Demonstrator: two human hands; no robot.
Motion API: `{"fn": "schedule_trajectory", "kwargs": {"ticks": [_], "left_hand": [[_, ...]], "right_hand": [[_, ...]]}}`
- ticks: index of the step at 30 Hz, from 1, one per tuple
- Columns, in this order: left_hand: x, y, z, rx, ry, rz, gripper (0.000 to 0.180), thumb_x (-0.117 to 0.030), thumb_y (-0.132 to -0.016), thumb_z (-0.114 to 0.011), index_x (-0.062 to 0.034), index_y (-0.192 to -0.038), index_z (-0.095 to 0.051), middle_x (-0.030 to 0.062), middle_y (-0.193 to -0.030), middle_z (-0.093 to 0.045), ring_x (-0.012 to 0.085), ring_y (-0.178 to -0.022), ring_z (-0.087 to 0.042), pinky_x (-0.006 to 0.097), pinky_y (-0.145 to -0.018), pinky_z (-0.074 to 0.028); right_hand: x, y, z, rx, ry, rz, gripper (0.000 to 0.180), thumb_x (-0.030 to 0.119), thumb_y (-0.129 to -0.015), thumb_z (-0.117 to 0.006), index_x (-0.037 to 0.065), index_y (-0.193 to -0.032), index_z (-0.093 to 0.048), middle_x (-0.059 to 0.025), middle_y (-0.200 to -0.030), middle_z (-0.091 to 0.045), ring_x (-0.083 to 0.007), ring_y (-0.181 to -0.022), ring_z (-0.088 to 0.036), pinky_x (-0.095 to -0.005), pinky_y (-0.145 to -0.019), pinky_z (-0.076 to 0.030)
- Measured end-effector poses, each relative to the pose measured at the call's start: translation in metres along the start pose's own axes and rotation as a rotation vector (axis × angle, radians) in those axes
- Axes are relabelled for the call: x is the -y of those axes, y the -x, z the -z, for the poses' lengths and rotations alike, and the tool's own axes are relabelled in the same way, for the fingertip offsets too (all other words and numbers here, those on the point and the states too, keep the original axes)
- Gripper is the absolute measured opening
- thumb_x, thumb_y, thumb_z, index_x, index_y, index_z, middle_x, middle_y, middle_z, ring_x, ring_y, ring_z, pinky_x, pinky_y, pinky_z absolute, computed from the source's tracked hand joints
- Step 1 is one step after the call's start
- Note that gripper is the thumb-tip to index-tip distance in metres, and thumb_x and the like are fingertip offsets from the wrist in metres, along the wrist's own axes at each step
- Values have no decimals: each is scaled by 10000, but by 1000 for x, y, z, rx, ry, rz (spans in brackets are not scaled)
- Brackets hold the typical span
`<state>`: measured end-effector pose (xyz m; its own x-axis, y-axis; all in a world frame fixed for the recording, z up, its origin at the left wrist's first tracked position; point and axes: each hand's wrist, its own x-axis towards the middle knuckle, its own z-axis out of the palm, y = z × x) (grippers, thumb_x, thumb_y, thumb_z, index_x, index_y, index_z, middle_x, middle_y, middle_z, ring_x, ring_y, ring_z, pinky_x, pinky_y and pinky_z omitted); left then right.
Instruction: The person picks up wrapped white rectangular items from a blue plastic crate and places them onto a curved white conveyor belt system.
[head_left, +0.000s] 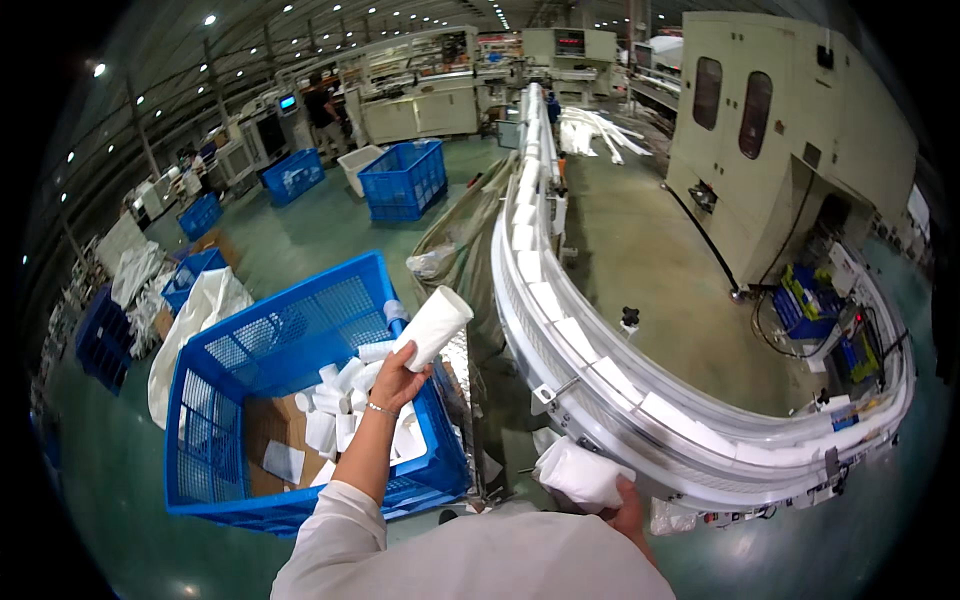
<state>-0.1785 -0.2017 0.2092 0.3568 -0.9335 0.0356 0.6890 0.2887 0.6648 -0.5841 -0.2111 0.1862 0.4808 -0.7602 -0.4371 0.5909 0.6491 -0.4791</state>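
My left hand [398, 382], with a bracelet at the wrist, is closed round a white paper roll [436, 326] and holds it tilted above the right rim of a big blue crate [285, 322]. Inside that crate lies a heap of loose white rolls [345, 400] on brown cardboard. Low in front of my body, my right hand [627, 512] grips the right end of a thick white roll [582, 474]; part of its fingers is hidden behind it. This second roll is close to the outer side of the curved conveyor [640, 440].
White rolls [570, 335] line the conveyor, which bends from far ahead round to the right. A beige machine cabinet [790, 130] stands beyond it. More blue crates [405, 180] and a white sack [205, 315] are on the left. Two people are in the far left background.
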Motion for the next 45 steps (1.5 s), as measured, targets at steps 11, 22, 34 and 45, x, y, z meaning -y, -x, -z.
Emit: {"fn": "schedule_trajectory", "kwargs": {"ticks": [11, 22, 34, 45], "left_hand": [[0, 5, 9, -14, 32, -20, 410, -173, -811, -597, -71, -1171, -430, 65, -1108, -512, 173, -965, -511, 277, -680, -455], [5, 0, 6, 5, 82, -46, 401, -163, -814, -594, -74, -1171, -433, 65, -1119, -497, 173, -975, -481, 285, -683, -433], [5, -2, 6, 89, 19, -45, 417, -198, -801, -606, -86, -1170, -449, 49, -1090, -522, 166, -937, -505, 290, -691, -444], [3, 7, 16, 93, 101, -43, 462, -153, -808, -597, -67, -1210, -387, 82, -1151, -479, 191, -990, -480, 302, -738, -433]], "right_hand": [[-4, -11, 17, 16, 272, -271, 594, 352, -713, -590, 40, -1194, -437, -115, -1131, -518, -257, -1030, -503, -373, -893, -394], [-8, -8, 8, 48, 304, -290, 603, 403, -704, -576, 60, -1184, -453, -111, -1116, -528, -258, -1011, -515, -384, -869, -409], [-15, -27, 23, 75, 269, -233, 563, 370, -732, -566, 30, -1168, -462, -121, -1101, -543, -259, -999, -533, -383, -870, -415], [-16, -21, 24, 73, 227, -263, 556, 382, -751, -544, 30, -1172, -453, -121, -1110, -532, -247, -999, -527, -367, -861, -420]]}}
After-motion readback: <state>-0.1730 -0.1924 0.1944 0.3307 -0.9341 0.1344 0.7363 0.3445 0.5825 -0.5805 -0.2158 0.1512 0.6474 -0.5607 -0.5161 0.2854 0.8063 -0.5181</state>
